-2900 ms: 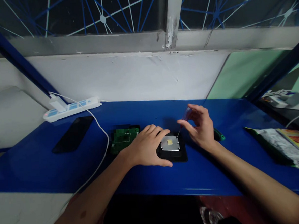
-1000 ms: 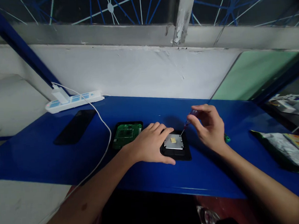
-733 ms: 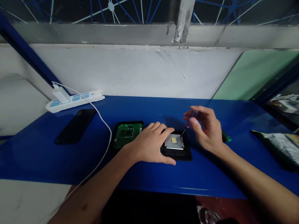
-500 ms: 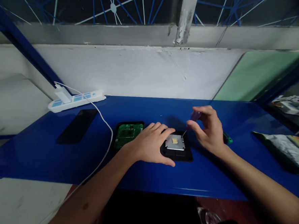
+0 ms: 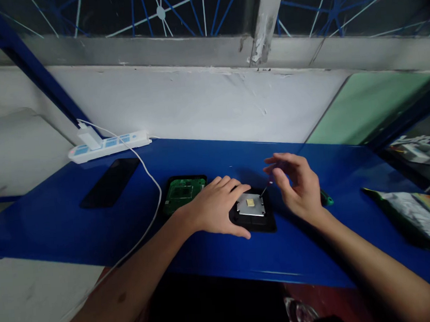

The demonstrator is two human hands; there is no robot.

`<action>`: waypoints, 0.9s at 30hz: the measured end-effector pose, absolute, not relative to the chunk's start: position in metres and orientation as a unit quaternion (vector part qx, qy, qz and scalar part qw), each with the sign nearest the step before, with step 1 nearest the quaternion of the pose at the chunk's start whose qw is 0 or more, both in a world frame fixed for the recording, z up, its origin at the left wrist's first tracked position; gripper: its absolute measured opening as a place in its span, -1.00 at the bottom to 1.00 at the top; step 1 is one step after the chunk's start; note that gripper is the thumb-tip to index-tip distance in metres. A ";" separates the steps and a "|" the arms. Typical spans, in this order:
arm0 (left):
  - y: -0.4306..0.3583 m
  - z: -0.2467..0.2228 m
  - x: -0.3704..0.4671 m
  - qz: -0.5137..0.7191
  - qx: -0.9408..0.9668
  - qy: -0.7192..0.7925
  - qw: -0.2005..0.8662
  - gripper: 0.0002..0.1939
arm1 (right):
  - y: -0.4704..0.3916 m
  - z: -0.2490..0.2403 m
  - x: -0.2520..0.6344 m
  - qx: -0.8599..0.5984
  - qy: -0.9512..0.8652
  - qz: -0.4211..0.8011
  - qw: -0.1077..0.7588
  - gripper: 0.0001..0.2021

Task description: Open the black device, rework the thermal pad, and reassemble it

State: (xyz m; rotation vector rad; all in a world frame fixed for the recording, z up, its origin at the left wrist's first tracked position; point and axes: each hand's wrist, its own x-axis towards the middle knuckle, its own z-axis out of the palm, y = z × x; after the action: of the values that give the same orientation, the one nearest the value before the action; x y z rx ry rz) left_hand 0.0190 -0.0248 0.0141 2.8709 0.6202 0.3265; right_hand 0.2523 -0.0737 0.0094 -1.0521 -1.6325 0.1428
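Observation:
My right hand (image 5: 298,185) pinches the handle of a small screwdriver (image 5: 267,187), mostly hidden by the fingers. Its thin shaft slants down to the upper right corner of a silver metal plate (image 5: 245,210), where the tip meets a screw spot. A small yellowish square pad (image 5: 250,202) is at the plate's middle. The plate sits in a black plastic casing (image 5: 255,223) lying flat on the table. Spread out across the casing's left side is my left hand (image 5: 219,204), fingers apart. Left of it, a green circuit board (image 5: 178,191) rests in another black shell, partly covered by that hand.
A blue table (image 5: 221,258) carries everything. At the left lie a dark phone-like slab (image 5: 110,183) and a white power strip (image 5: 112,147) with a trailing white cable (image 5: 154,178). To the right are a green-and-black object (image 5: 326,198) and a shiny packet (image 5: 411,217).
The fingers of my right hand have shifted around the screwdriver handle, with the thumb higher now. The tip stays at the same corner, and my left hand has not moved.

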 end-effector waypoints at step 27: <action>-0.024 0.015 0.019 0.100 0.966 0.211 0.108 0.06 | -0.071 0.008 0.255 -0.457 -0.700 0.036 0.548 -0.64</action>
State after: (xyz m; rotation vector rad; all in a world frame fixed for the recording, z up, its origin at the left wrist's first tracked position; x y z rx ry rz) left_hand 0.0187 -0.0239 0.0150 2.8427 0.6194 0.2953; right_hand 0.2552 -0.0709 0.0079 -1.0830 -1.6587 0.0846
